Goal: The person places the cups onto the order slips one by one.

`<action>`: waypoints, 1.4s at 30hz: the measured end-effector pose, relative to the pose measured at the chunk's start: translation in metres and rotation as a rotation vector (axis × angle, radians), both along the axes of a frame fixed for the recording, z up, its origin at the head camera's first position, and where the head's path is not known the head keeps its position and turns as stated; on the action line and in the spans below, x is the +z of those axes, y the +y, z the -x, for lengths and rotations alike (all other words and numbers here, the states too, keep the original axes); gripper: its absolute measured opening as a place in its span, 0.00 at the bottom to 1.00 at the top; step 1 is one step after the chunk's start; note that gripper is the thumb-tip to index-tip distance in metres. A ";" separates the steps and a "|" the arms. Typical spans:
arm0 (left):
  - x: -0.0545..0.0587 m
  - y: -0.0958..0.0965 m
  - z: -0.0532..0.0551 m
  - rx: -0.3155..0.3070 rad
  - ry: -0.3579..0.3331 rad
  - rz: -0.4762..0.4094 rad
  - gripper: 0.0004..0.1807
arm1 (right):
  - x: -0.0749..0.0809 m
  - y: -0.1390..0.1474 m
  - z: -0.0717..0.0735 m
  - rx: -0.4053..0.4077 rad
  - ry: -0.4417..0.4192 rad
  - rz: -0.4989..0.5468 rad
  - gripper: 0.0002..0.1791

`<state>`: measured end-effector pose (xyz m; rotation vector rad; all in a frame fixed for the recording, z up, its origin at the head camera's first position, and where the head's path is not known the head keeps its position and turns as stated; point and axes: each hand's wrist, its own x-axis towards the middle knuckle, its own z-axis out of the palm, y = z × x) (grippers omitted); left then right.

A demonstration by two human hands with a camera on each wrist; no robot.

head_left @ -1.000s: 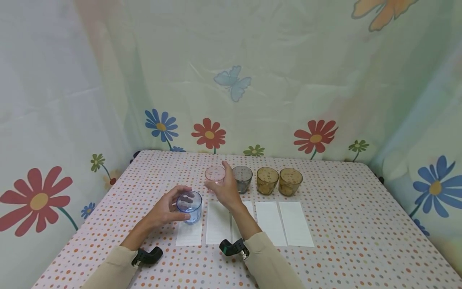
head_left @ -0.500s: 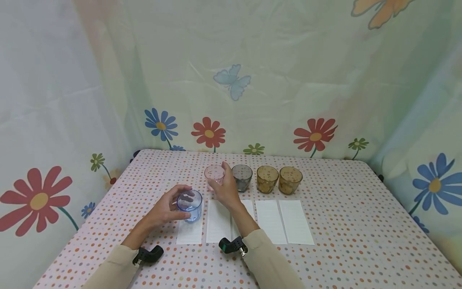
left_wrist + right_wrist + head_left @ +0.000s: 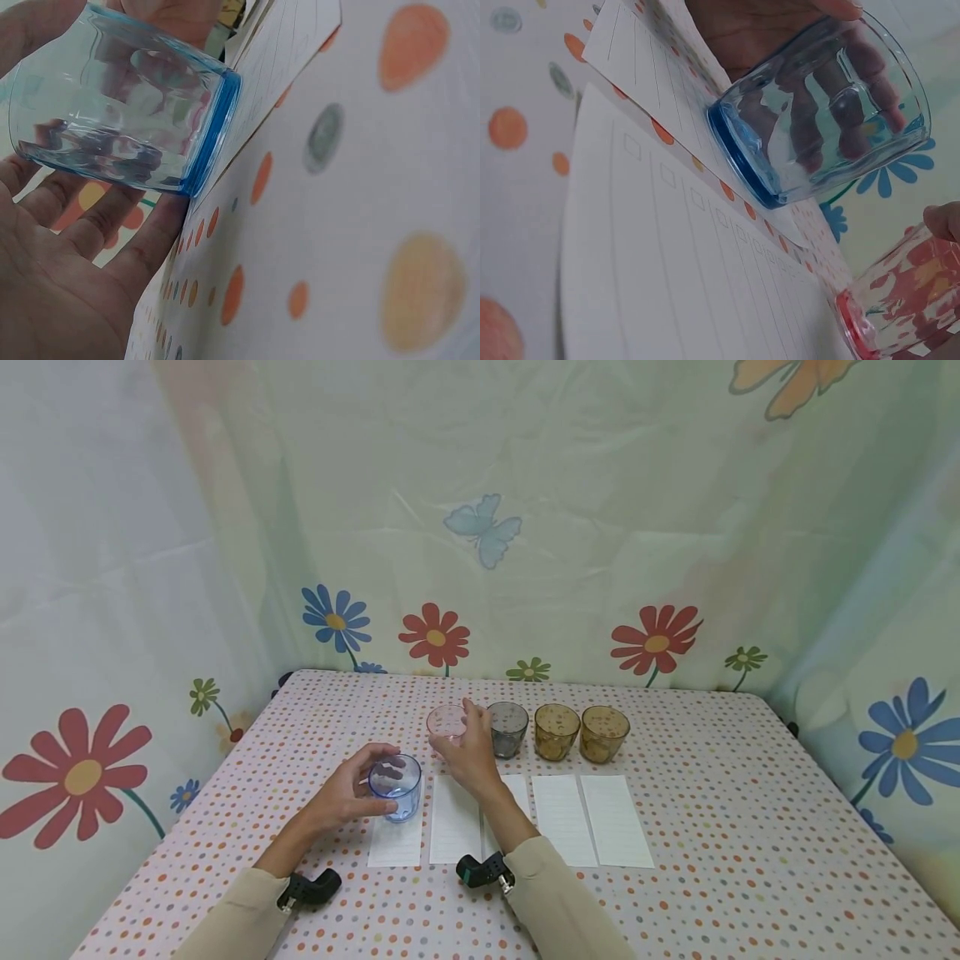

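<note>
My left hand (image 3: 341, 795) holds a clear blue glass (image 3: 405, 787) from its left side, thumb in front and fingers behind. The glass stands upright over the top of the leftmost white card (image 3: 394, 847); its darker blue base shows in the left wrist view. Farther back, my right hand (image 3: 474, 762) grips a clear pink glass (image 3: 444, 720) from the right, thumb on the near side. In the right wrist view the thumb lies on the pink glass (image 3: 907, 289) and fingers show at its lower edge. The hand hides part of that glass in the head view.
A grey glass (image 3: 510, 731) stands right beside my right fingers, followed by two amber glasses (image 3: 557, 733) in the same row. Several lined white cards (image 3: 615, 822) lie side by side on the dotted tablecloth (image 3: 720, 827). A flowered curtain (image 3: 570, 543) surrounds the table.
The grey glass has shifted slightly right, and my right fingers have moved a little between it and the pink glass. My left hand and the blue glass have stayed in place.
</note>
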<state>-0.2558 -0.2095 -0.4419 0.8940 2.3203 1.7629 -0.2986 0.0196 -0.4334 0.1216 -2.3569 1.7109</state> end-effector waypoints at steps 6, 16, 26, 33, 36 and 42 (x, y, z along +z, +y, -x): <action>0.000 -0.001 0.000 -0.004 0.003 0.005 0.42 | 0.000 -0.002 0.000 -0.037 0.008 -0.041 0.49; -0.001 -0.001 0.000 0.016 -0.006 0.020 0.41 | -0.002 -0.002 -0.002 -0.023 0.043 -0.065 0.47; -0.001 0.002 -0.002 0.039 -0.028 0.039 0.43 | -0.005 0.004 -0.004 -0.052 0.093 0.004 0.48; 0.001 0.001 0.001 0.033 -0.008 0.038 0.42 | 0.007 0.007 -0.010 -0.028 0.119 0.026 0.46; 0.000 0.000 0.001 0.030 -0.012 0.033 0.43 | 0.011 0.009 -0.014 -0.012 0.119 0.037 0.46; 0.000 0.001 0.000 0.047 -0.027 0.045 0.42 | 0.019 0.022 -0.020 0.037 0.099 0.045 0.43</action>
